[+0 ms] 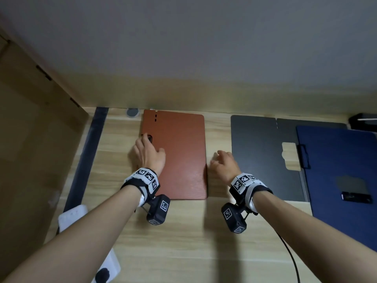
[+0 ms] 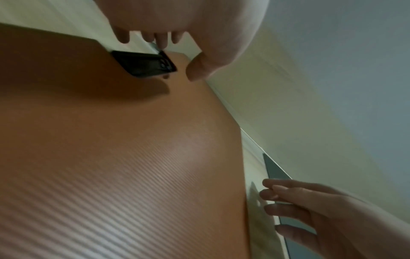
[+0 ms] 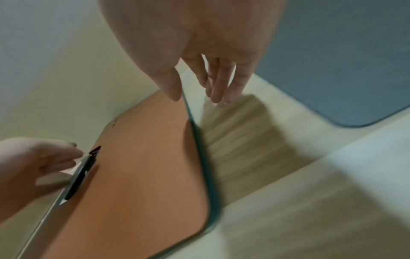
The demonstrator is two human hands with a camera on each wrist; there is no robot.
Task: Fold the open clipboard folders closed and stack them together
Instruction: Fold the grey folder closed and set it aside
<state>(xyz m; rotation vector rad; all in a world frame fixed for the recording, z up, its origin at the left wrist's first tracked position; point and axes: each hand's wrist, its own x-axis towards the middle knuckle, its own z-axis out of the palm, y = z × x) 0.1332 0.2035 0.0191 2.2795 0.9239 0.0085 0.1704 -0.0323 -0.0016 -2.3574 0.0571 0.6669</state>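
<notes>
A brown clipboard folder (image 1: 177,156) (image 2: 122,149) (image 3: 144,166) lies closed on the wooden table (image 1: 183,231), its black clip (image 1: 150,138) (image 2: 144,64) (image 3: 82,175) at the left edge. My left hand (image 1: 145,152) (image 2: 175,54) (image 3: 44,161) rests at that edge, straight fingers touching beside the clip, thumb over the cover. My right hand (image 1: 223,164) (image 3: 196,94) (image 2: 288,206) hovers, fingers relaxed and empty, just right of the brown folder. Further right a dark grey folder (image 1: 261,156) (image 3: 332,70) lies open. A blue folder (image 1: 342,170) covers its right half.
The wall runs right behind the folders. A cabinet side (image 1: 30,139) and a black strip (image 1: 89,152) border the table on the left. A white power strip (image 1: 73,217) lies at the near left, a black box (image 1: 363,121) at the far right. A cable (image 1: 289,254) trails from my right wrist.
</notes>
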